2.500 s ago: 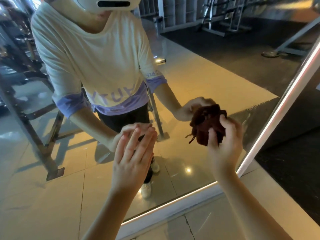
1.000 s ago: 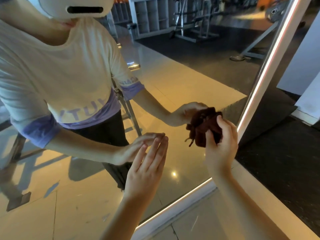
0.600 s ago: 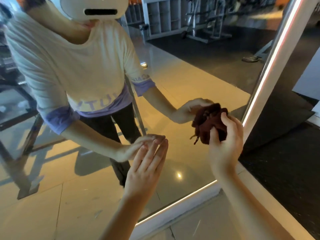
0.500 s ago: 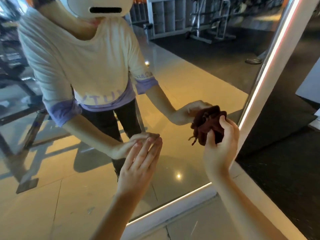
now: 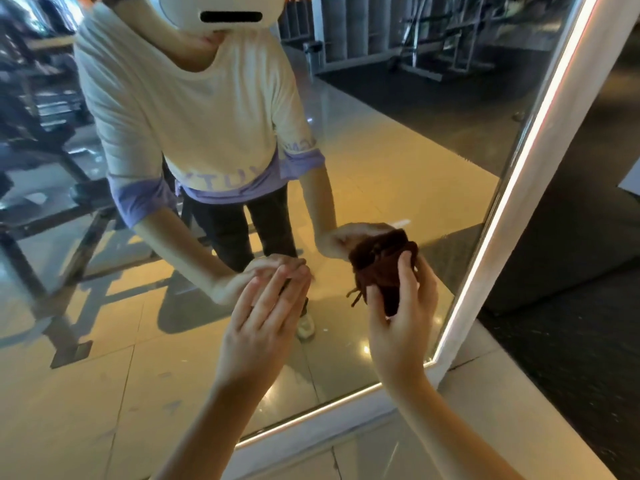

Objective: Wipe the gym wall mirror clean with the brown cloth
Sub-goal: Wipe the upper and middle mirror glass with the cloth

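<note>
Head view: right hand [image 5: 401,327] grips bunched brown cloth [image 5: 382,268], long axis roughly 12-to-6 o'clock, apparently against mirror [image 5: 398,161]; left hand [image 5: 259,327] flat, empty.

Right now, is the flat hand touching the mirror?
Touching. In the head view, the left hand's fingertips meet their own reflected fingertips on the mirror, with no gap showing between them.

Right hand [image 5: 403,327] around bunched brown cloth [image 5: 381,268] against mirror [image 5: 398,140] — left hand [image 5: 263,327] flat, fingertips on glass.
</note>
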A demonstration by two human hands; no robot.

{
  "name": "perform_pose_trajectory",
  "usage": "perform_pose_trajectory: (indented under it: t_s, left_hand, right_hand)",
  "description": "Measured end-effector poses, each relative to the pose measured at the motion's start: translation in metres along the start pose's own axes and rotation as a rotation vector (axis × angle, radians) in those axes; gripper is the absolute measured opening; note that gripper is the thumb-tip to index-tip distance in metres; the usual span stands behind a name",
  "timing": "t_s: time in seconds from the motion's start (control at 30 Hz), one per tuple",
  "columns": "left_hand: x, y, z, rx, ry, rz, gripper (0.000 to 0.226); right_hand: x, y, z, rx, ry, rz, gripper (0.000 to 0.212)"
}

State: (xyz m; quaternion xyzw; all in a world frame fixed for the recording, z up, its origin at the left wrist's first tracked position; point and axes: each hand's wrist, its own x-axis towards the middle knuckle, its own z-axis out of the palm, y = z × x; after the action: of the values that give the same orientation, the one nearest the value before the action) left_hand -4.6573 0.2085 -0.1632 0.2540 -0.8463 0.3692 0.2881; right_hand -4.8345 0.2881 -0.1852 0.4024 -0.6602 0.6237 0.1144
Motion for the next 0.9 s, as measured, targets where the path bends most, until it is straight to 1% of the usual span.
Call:
perform_pose_trajectory:
  t_s: [0.07, 0.17, 0.27, 0.3, 0.37, 0.43, 0.47, 0.53, 0.57, 0.63, 0.67, 0.7, 0.77, 0.8, 0.83, 0.9]
  left_hand:
    - [0.0, 0.0, 0.002, 0.005, 0.003, 0.002, 0.058]
    - [0.001, 0.0, 0.001, -0.011, 0.011, -0.012, 0.055]
    - [0.002, 0.001, -0.003, -0.005, 0.011, -0.004, 0.064]
    - [0.002, 0.001, -0.004, -0.004, 0.009, -0.001, 0.068]
    - [0.0, 0.0, -0.002, -0.01, 0.0, 0.003, 0.076]
    - [-0.003, -0.002, 0.003, -0.023, -0.019, 0.012, 0.092]
    - [-0.004, -0.004, 0.004, -0.029, -0.032, 0.019, 0.099]
    - [-0.003, -0.007, 0.003, -0.04, -0.069, 0.023, 0.107]
    - [-0.001, -0.007, -0.001, -0.036, -0.074, 0.021, 0.105]
    - [-0.001, -0.006, -0.009, -0.01, -0.031, 0.017, 0.081]
    - [-0.001, -0.006, -0.013, -0.008, -0.011, 0.004, 0.071]
    - [-0.002, -0.008, -0.017, -0.014, 0.002, -0.016, 0.066]
    - [-0.006, -0.017, -0.021, -0.019, 0.012, -0.048, 0.06]
    - [-0.008, -0.023, -0.023, -0.018, 0.01, -0.057, 0.056]
    - [-0.01, -0.028, -0.024, -0.021, 0.001, -0.064, 0.053]
    - [-0.016, -0.035, -0.026, -0.028, -0.006, -0.081, 0.049]
  right_hand:
    - [0.007, -0.002, 0.001, 0.032, -0.003, -0.012, 0.054]
    - [0.036, 0.004, -0.007, 0.045, 0.098, 0.001, 0.044]
    - [0.048, 0.017, -0.013, 0.036, 0.233, 0.1, 0.043]
    - [0.042, 0.017, -0.01, 0.049, 0.248, 0.135, 0.044]
    - [0.021, 0.01, -0.001, 0.072, 0.192, 0.119, 0.046]
    - [0.006, 0.001, 0.004, 0.071, 0.11, 0.021, 0.047]
    - [0.007, -0.001, 0.003, 0.078, 0.095, -0.012, 0.047]
    - [0.021, 0.0, -0.002, 0.083, 0.138, -0.006, 0.045]
    - [0.025, -0.001, -0.003, 0.083, 0.173, 0.031, 0.044]
    - [0.021, -0.007, 0.0, 0.09, 0.204, 0.09, 0.044]
    - [0.011, -0.012, 0.005, 0.086, 0.182, 0.082, 0.043]
    - [0.0, -0.018, 0.009, 0.084, 0.13, 0.063, 0.043]
    - [-0.015, -0.029, 0.014, 0.095, -0.001, 0.016, 0.043]
    - [-0.014, -0.031, 0.015, 0.106, -0.029, 0.005, 0.043]
    - [-0.009, -0.03, 0.014, 0.117, -0.023, 0.011, 0.043]
    - [0.001, -0.031, 0.014, 0.162, 0.062, 0.051, 0.041]
